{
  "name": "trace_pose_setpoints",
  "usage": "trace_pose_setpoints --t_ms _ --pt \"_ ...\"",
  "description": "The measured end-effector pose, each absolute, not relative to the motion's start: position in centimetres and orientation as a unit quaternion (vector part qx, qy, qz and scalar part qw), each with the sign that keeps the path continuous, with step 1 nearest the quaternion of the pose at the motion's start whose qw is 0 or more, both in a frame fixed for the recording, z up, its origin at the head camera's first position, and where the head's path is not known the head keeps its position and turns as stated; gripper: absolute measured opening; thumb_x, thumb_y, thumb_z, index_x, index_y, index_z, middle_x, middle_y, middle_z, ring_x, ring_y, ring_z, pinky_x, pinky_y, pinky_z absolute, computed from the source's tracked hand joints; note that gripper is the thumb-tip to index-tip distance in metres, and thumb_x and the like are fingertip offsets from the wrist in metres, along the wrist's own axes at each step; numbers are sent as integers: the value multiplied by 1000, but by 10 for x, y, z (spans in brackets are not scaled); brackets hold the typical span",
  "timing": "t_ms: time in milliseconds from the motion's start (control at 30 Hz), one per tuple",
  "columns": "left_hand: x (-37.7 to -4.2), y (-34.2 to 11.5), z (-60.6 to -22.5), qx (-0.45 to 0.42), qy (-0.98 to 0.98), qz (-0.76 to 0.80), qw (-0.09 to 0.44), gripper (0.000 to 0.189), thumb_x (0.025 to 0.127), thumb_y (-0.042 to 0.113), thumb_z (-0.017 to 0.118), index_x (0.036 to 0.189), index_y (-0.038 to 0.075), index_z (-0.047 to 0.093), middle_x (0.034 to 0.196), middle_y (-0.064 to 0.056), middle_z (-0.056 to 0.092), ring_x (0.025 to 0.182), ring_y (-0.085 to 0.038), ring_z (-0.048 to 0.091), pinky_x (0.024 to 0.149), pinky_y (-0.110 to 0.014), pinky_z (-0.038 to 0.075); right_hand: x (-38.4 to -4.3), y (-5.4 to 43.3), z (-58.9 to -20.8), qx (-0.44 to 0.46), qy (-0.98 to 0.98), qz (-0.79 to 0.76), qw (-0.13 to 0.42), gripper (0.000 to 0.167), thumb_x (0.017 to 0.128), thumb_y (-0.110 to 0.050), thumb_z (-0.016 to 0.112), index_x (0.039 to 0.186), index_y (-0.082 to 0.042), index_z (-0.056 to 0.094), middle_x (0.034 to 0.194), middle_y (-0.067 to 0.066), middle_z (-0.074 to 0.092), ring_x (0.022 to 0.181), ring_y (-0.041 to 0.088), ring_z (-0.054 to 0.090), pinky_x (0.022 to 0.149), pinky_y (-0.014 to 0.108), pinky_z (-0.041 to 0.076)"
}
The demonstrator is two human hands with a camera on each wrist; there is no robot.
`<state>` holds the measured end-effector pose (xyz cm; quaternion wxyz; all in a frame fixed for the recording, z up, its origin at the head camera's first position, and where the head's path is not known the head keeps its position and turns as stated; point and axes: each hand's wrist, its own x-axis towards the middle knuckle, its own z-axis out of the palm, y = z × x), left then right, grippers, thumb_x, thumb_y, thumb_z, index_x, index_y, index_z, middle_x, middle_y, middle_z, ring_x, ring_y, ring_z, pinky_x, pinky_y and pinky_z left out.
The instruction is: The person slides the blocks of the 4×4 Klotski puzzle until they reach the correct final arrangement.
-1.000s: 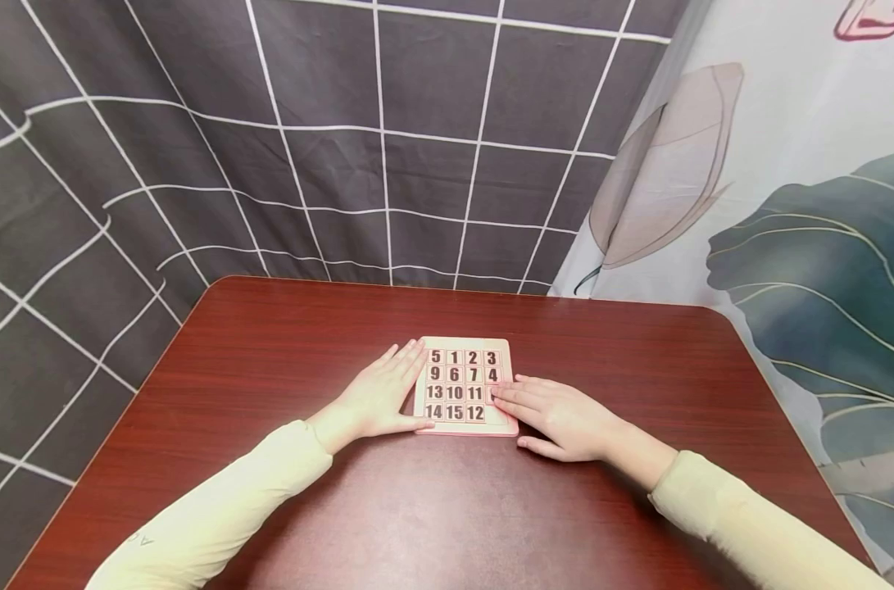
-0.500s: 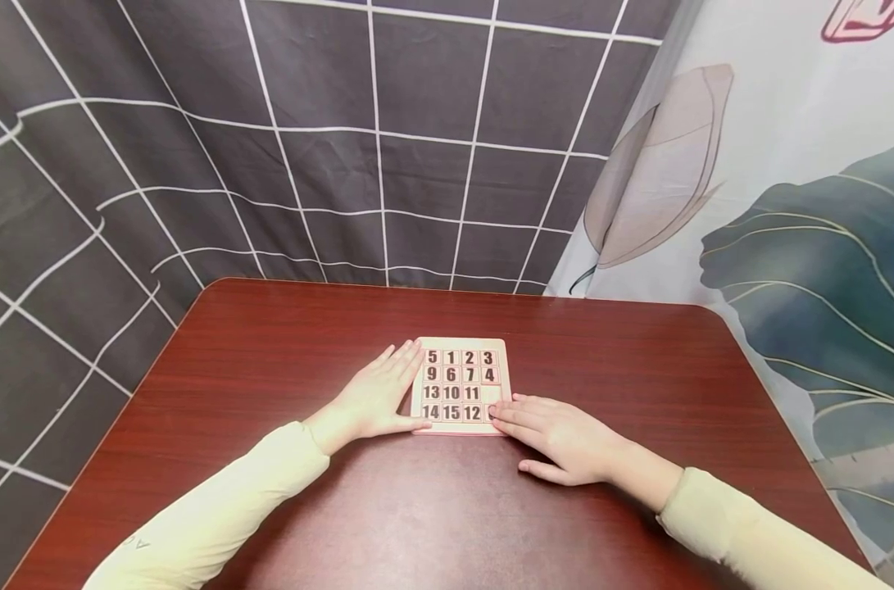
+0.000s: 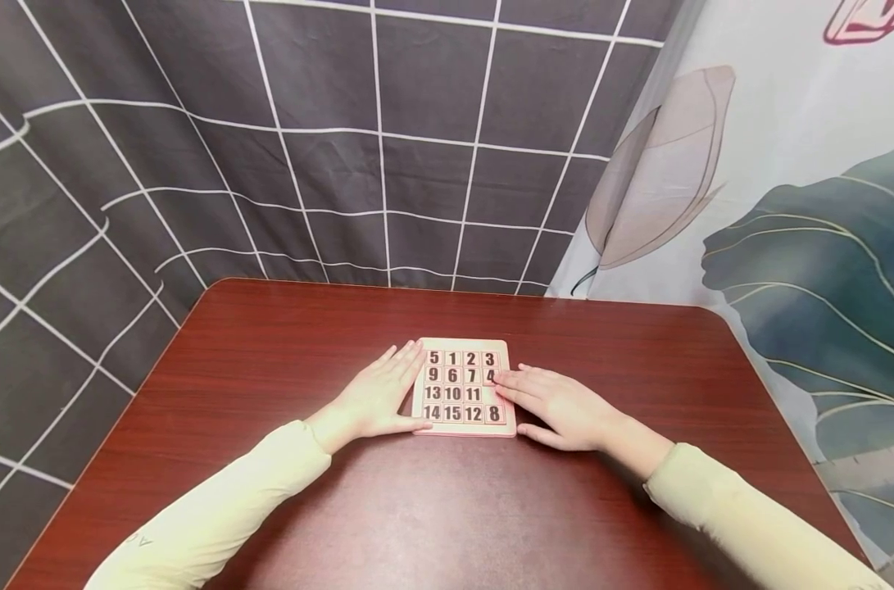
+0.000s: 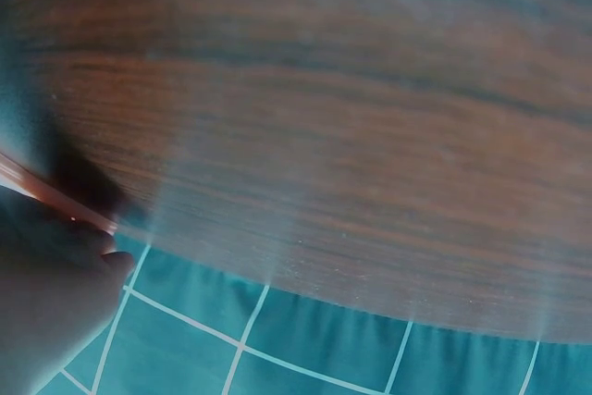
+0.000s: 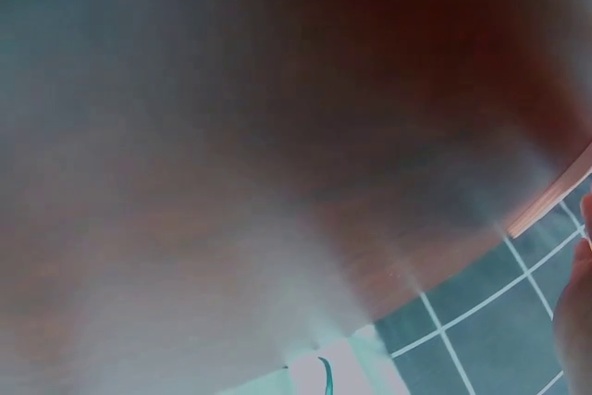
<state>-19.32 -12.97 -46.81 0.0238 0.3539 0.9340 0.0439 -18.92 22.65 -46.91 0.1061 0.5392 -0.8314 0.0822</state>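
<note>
Head view, left to right. From left edge across upper frame: dark grey cloth curtain with white grid lines (image 3: pixel 329 164). Below, spanning lower frame: reddish-brown wood-grain table with rounded corners (image 3: pixel 432 508).

Lower left: pale cream long left sleeve (image 3: pixel 218 508), slanting up toward centre. Just left of centre: bare left hand (image 3: pixel 373 397), palm down, fingers straight along left edge of board, thumb spread to lower left corner. Grip open, bracing only, nothing clasped.

Centre, slightly below mid-height: flat, square, cream board with reddish edge (image 3: pixel 465 344), lying on table. Inside, square number tiles with dark numerals (image 3: pixel 453 393). Rows from top: 5-1-2-3; 9-6-7-4; 13-10-11, then vacant cell at right end; 14-15-12-8.

Right of centre: bare right hand (image 3: pixel 560 407), fingers extended leftward over board's right edge, fingertips at tile 4, touching; cannot tell how firmly. Grip open, nothing clasped. Lower right: pale cream long right sleeve (image 3: pixel 741 500).

Right edge: white cloth curtain with large leaf print (image 3: pixel 793 246).
</note>
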Motion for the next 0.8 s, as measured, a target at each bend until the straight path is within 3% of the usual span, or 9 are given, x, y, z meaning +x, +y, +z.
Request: trace_pose_setpoints --t_ms 267,800 --pt "-194 -130 -470 355 934 41 21 114 92 72 65 165 -7 25 174 -24 25 164 -36 26 135 -50 23 -198 226 -473 516 -850 64 86 63 102 -40 68 151 -3 58 159 12 56 148 30 54 123 52 42" --pt "-194 -130 -472 354 934 39 17 115 92 73 64 165 -7 25 174 -23 26 163 -36 26 135 -50 24 -176 228 -475 540 -833 72 94 62 100 -40 69 148 -1 60 155 12 61 146 30 57 120 53 45"
